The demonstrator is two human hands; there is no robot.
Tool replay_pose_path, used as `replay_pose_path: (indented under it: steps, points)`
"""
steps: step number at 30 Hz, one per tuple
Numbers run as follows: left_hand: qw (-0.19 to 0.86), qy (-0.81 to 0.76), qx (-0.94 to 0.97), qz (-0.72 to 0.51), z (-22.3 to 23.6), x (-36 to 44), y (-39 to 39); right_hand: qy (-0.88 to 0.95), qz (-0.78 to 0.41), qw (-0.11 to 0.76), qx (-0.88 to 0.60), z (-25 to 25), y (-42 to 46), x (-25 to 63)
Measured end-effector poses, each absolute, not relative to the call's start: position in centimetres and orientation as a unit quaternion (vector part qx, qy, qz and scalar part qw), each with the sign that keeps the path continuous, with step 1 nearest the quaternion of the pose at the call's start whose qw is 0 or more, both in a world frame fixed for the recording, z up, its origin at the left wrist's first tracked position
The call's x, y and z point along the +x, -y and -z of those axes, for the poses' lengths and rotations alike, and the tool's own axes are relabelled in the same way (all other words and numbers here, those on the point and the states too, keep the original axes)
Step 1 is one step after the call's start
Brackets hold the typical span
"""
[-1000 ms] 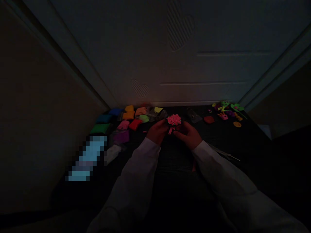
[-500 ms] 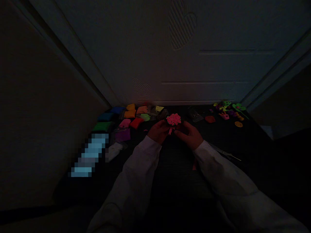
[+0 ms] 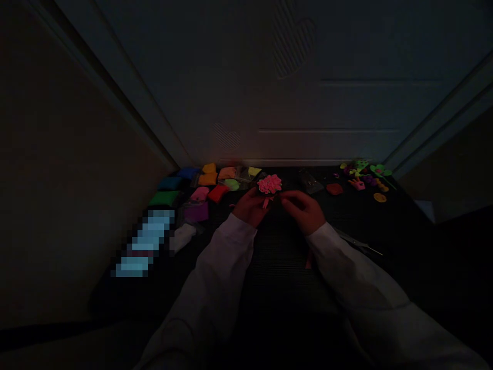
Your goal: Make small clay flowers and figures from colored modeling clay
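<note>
A pink flower with many ruffled petals, clay by its look, is held up over the dark table by my left hand. The left fingers are closed around its underside, mostly hidden behind the bloom. Below the petals hangs a small pink strip, forked at its lower end. Just right of the flower is my right hand, apart from the petals. Its thumb and index fingertips come together in a pinch. In the dim light I cannot make out what is between them.
Colored clay packets, including a red one and a green one, lie on the left. A pixelated bright screen is nearer. Scissors lie beside my right sleeve. Several small clay figures and a green flower are at the back right.
The pink flower has shifted slightly left and up with my left hand and is tilted differently. My right hand has drawn a little to the right, away from it.
</note>
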State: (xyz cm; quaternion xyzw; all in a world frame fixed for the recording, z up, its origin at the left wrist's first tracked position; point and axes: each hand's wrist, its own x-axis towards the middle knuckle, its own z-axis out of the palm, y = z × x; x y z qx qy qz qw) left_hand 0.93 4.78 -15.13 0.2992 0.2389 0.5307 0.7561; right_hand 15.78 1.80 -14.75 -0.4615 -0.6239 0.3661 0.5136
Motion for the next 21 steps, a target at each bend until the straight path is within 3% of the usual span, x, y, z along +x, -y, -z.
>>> replay_pose_path:
  steps: [12, 21]
  points:
    - [0.764, -0.216, 0.271, -0.545, 14.9, 1.8, -4.1, 0.713, -0.129, 0.524, -0.447, 13.7, -0.2, 14.9]
    - [0.747, -0.203, 0.286, -0.565, 15.9, 2.1, -4.4, 0.702, -0.085, 0.521, -0.479, 13.8, 0.2, 14.6]
